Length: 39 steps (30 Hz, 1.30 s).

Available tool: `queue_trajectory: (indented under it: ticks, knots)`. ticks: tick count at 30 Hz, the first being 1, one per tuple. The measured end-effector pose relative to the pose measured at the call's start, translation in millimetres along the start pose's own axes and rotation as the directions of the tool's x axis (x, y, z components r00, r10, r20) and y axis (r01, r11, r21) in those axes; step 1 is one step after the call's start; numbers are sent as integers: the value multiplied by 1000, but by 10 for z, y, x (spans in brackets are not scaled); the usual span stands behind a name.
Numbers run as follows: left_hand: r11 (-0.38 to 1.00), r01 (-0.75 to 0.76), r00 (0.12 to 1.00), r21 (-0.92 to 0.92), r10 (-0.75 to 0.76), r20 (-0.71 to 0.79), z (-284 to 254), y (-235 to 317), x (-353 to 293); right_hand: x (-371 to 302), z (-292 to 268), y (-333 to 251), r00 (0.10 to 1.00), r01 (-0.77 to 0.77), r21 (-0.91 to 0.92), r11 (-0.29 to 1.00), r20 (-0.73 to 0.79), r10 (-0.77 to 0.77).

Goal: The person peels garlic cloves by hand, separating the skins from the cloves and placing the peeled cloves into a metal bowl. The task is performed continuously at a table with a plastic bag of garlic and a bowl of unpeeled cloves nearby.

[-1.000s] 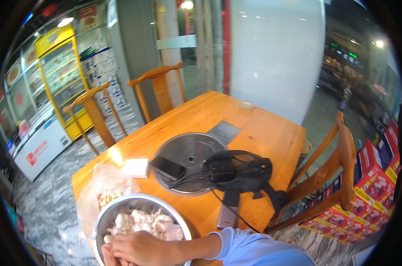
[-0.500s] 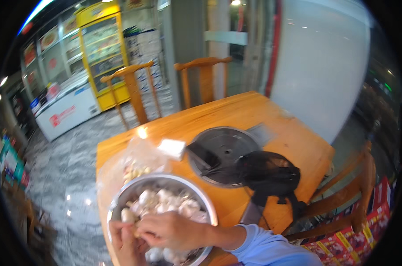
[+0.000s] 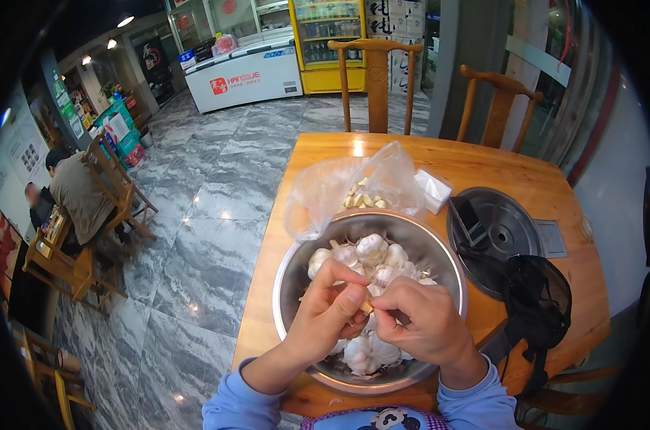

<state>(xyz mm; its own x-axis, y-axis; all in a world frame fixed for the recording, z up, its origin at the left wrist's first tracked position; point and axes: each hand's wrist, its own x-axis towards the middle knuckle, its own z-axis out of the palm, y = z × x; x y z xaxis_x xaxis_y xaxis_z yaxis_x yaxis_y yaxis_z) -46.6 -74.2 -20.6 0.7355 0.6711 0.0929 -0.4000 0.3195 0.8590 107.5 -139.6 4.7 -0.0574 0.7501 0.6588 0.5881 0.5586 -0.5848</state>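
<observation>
A grey marble floor (image 3: 196, 208) is seen to the left, and on it a wooden worktop (image 3: 482, 168) is set, with two wooden chairs (image 3: 376, 79) placed at its far edge. At a separate small table on the far left, a seated person (image 3: 78, 197) is observed, well apart from the work.

On the worktop, a round metal plate (image 3: 507, 233) is sunk into the surface at the right. A black mesh bag (image 3: 540, 301) is laid partly over its near edge. A large steel bowl (image 3: 296, 276) is positioned at the near edge of the worktop and is filled with whole garlic bulbs (image 3: 371, 249). Just behind the bowl, touching its rim, a clear plastic bag (image 3: 325, 190) is found, with peeled garlic cloves (image 3: 364, 201) held inside it. A white folded packet (image 3: 434, 190) is lying beside the bag.

Both hands are held over the bowl, close together. A single garlic clove (image 3: 368, 307) is pinched between them. The left hand (image 3: 332, 308) is closed in a narrow grip on the clove, with the thumb and fingertips pressed to it. The right hand (image 3: 421, 322) is likewise closed on the same clove from the other side. Blue sleeves (image 3: 232, 405) are worn on both forearms.
</observation>
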Motion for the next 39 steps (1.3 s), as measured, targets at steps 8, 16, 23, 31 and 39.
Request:
queue_trajectory:
  ticks: [8, 16, 23, 31, 39]
  knots:
    - [1000, 22, 1000, 10, -22, 19, 7, -8, 7, -1, 35, 55, 997, 65, -62, 996, -44, -68]
    - [965, 216, 950, -151, -172, 259, -42, 75, 43, 14, -27, 91, 973, -6, -99, 995, -232, -18]
    - [832, 402, 856, -382, -193, 481, -86, 45, 81, -3, -111, 59, 953, -45, -132, 990, -304, 3]
    - [741, 507, 852, -441, -356, 383, -129, 39, 110, 80, -230, 2, 994, -45, -259, 965, -107, 18]
    - [873, 353, 935, -336, -318, 155, 8, 72, 45, 60, -100, -26, 993, -121, 43, 992, 6, 121]
